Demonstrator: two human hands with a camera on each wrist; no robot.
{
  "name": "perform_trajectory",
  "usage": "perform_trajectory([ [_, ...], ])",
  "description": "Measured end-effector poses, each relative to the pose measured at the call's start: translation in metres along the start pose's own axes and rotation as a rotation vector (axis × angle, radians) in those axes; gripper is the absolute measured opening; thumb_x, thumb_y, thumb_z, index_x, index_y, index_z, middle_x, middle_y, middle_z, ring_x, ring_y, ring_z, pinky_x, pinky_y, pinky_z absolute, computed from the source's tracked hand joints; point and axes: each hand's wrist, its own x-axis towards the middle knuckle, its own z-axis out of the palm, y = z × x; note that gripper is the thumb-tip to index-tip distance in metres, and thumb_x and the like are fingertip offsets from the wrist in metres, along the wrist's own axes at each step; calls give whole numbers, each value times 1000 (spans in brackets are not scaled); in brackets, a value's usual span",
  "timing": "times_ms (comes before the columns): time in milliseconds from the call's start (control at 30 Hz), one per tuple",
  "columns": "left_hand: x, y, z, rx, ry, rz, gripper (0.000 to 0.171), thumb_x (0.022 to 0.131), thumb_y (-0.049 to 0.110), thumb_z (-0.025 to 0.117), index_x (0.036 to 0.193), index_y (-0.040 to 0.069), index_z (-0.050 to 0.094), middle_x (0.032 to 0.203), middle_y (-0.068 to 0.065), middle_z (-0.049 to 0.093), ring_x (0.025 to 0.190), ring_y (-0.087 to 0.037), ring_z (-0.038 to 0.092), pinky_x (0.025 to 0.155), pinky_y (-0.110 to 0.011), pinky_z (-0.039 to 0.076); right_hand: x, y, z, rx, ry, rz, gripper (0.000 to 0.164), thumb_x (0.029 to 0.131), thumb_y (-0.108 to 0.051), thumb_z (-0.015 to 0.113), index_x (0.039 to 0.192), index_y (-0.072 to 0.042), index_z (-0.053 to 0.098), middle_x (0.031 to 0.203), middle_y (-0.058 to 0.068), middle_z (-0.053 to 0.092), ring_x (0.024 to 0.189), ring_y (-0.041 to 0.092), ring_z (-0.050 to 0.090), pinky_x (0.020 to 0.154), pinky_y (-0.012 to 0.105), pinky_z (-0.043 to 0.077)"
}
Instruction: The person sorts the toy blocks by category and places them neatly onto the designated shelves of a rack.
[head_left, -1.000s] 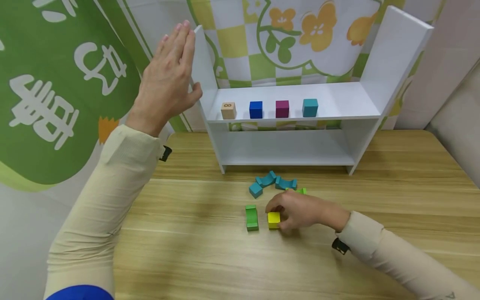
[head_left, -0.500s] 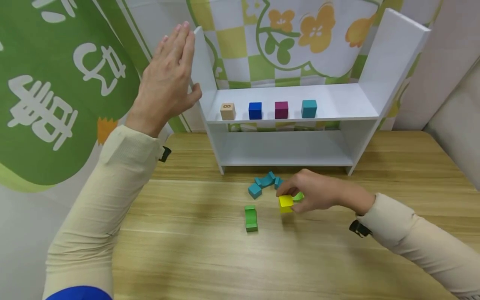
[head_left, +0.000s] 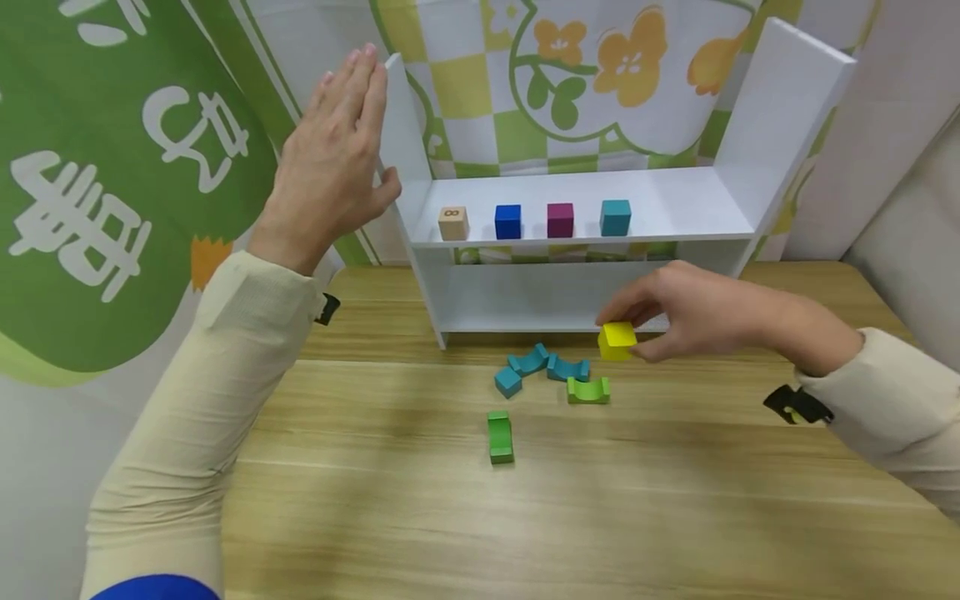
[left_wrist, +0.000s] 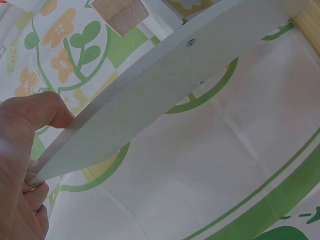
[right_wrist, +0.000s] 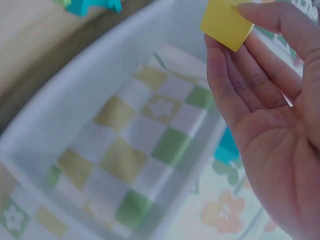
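My right hand [head_left: 701,312] pinches a yellow cube [head_left: 617,342] between thumb and fingers. The cube is raised off the table, overlapping the front edge of the lower shelf board in the head view. In the right wrist view the yellow cube [right_wrist: 226,25] shows at the fingertips. My left hand [head_left: 326,162] is at the left side panel of a white shelf [head_left: 667,187]; the left wrist view has the thumb bent over the panel's edge [left_wrist: 90,117] and fingers by its end. On the upper board stand a wooden cube [head_left: 453,223] marked 8, a blue cube [head_left: 507,222], a magenta cube [head_left: 559,220] and a teal cube [head_left: 615,217].
In front of the shelf lie two teal curved blocks [head_left: 567,368], a teal-blue cube [head_left: 508,382], a light green curved block [head_left: 588,391] and a green curved block [head_left: 500,437]. All are on the wooden table [head_left: 375,500]. A patterned cloth [head_left: 465,83] hangs behind.
My right hand has lifted the yellow cube off the table and carried it up, right and toward the shelf, uncovering the light green curved block. The left hand stays at the panel.
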Motion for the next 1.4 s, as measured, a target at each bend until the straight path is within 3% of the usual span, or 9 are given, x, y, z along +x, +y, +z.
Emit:
perform_trajectory([
  [333,0,1,0,-2,-5,0,96,98,25,65,168,-4,6,178,-19,3,167,-36,8,138,-44,4,-13,5,-56,-24,57,123,46,88,-6,83,131,-15,73,132,3,74,118,22,74,99,34,64],
  [667,-1,0,-1,-4,8,3,95,98,24,64,167,-4,7,178,-20,4,167,-36,9,139,-44,5,-6,23,-98,-168,91,215,50,96,-15,78,144,-12,65,142,10,69,125,28,71,103,43,62],
  [1100,-1,2,2,-11,10,12,95,97,24,66,167,-5,8,178,-20,6,167,-36,10,138,-45,6,11,46,-113,-216,87,296,53,101,-19,71,151,-8,59,144,19,67,129,38,66,110,59,55],
  [1400,-1,-1,0,-3,17,9,94,98,25,65,167,-5,8,178,-20,6,167,-36,11,138,-44,6,15,55,-113,-221,68,295,53,101,-17,70,151,-7,58,145,21,66,130,40,65,109,61,54],
])
